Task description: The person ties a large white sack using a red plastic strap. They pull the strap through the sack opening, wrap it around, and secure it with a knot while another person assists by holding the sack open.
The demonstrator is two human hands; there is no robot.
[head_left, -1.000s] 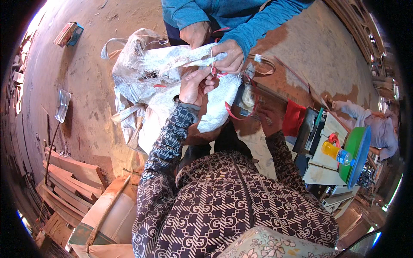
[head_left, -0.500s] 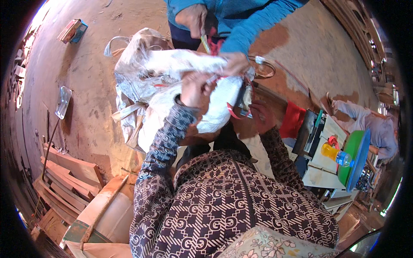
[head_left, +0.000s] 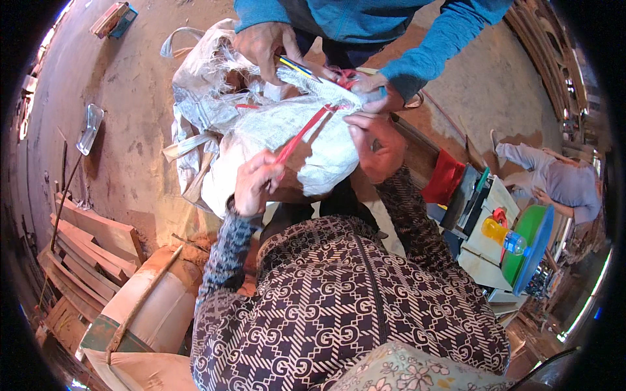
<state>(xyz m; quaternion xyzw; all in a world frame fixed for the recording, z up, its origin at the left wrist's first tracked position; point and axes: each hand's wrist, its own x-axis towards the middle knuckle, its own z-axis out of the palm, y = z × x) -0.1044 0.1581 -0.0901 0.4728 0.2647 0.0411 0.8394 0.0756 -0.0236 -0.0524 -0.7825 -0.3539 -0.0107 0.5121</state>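
Note:
A white woven sack (head_left: 257,137) with a frayed upper edge lies in front of me. My left hand (head_left: 256,184) is closed on a red plastic strip (head_left: 305,133), which runs taut up to the sack's gathered edge. My right hand (head_left: 378,146) is curled at that edge, its thumb and forefinger together; what they pinch is hidden. Across from me, a person in a blue top holds a thin yellow-and-blue tool (head_left: 298,67) in one hand (head_left: 266,49). The person's other hand (head_left: 386,92) grips the gathered sack edge beside red strands (head_left: 344,77).
On my right stand a red cloth (head_left: 445,176), a bottle of yellow liquid (head_left: 502,234) and a green basin (head_left: 525,231) against a blue one. Farther right another person (head_left: 561,176) sits low. Wooden boards (head_left: 98,247) and a long pale bundle (head_left: 140,300) lie on my left.
My left hand has moved down and left, drawing the red strip tight. My right hand has risen to the sack's edge. The other person's hand with the tool has shifted left and lower.

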